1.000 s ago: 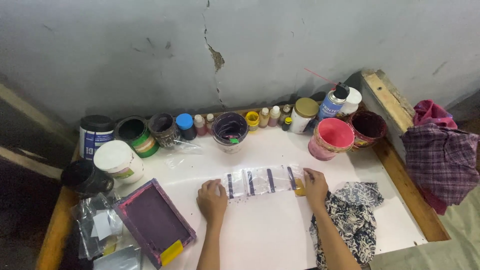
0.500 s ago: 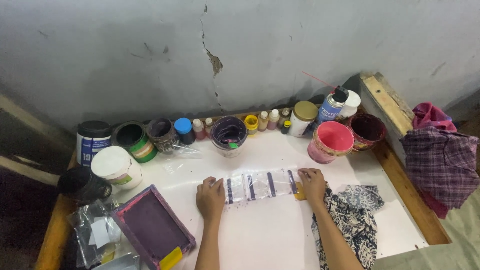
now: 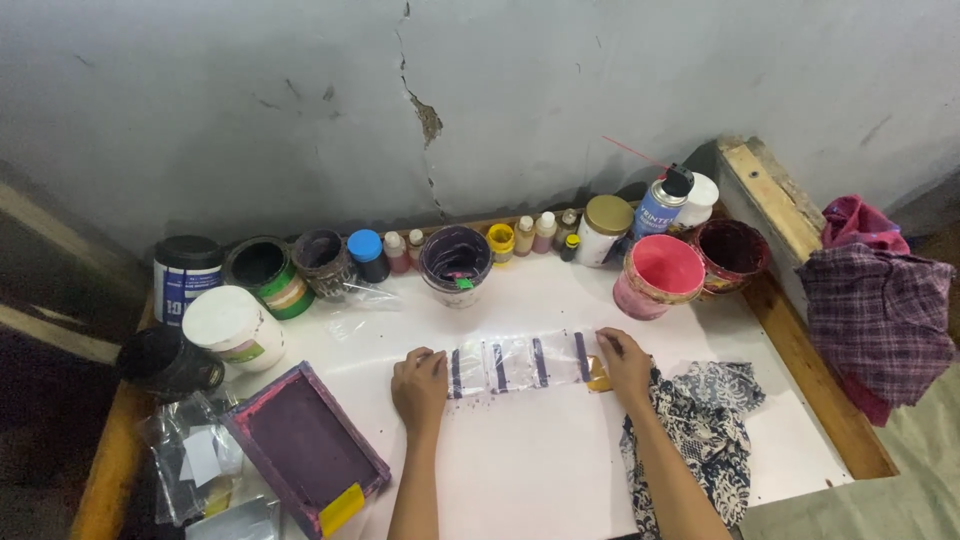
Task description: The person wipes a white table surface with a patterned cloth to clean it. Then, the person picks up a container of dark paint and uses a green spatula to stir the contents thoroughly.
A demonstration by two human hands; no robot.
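A clear plastic strip [image 3: 518, 364] with dark purple printed bars lies flat on the white tabletop [image 3: 520, 460]. My left hand [image 3: 420, 387] presses down on its left end with fingers spread. My right hand [image 3: 625, 365] presses its right end, beside a small yellow piece [image 3: 599, 377]. Neither hand grips anything. A patterned black-and-white cloth [image 3: 700, 430] lies under my right forearm.
Paint pots, jars and small bottles line the wall: a purple-stained pot [image 3: 456, 264], a pink pot [image 3: 660, 276], a white tub [image 3: 233, 326], a spray can [image 3: 660, 205]. A purple-stained screen frame [image 3: 305, 447] lies at front left. Checked cloths [image 3: 875, 310] hang at right.
The view has shifted slightly. Both hands stay on the ends of the strip, with the strip in the same place.
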